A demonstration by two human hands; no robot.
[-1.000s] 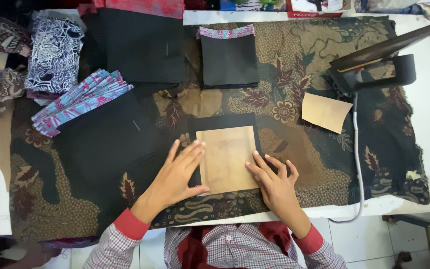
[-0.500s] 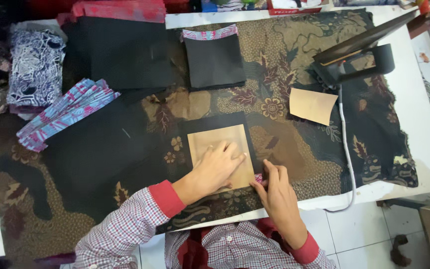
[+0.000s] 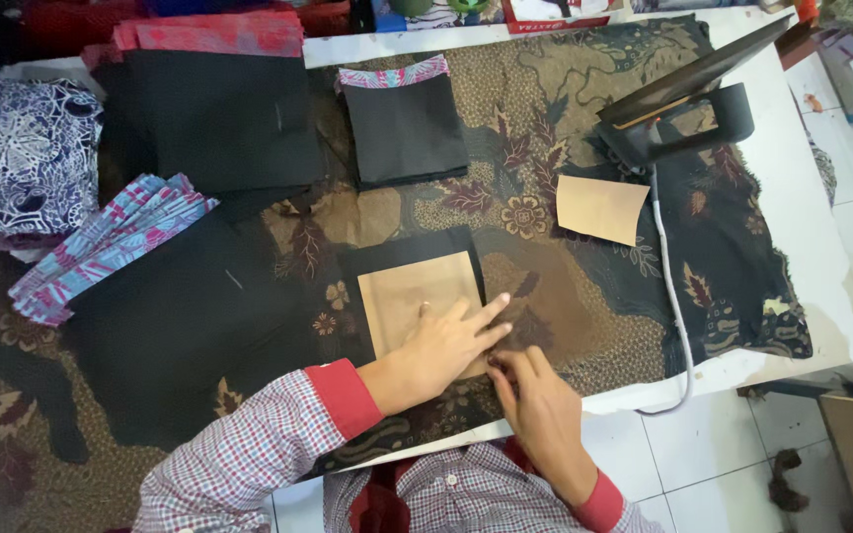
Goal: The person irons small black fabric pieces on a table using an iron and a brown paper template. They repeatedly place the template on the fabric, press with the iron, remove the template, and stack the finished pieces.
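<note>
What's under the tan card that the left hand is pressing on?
A black cloth piece lies under the tan card; its edges show at the top and sides. The left hand and right hand cover the card's lower right corner, so nothing shows there.

White table (image 3: 821, 286) under brown batik cloth (image 3: 584, 89), pale tiled floor (image 3: 723, 464) beneath.

A tan cardboard square (image 3: 412, 296) lies flat on a slightly larger black fabric piece (image 3: 399, 247).
</note>
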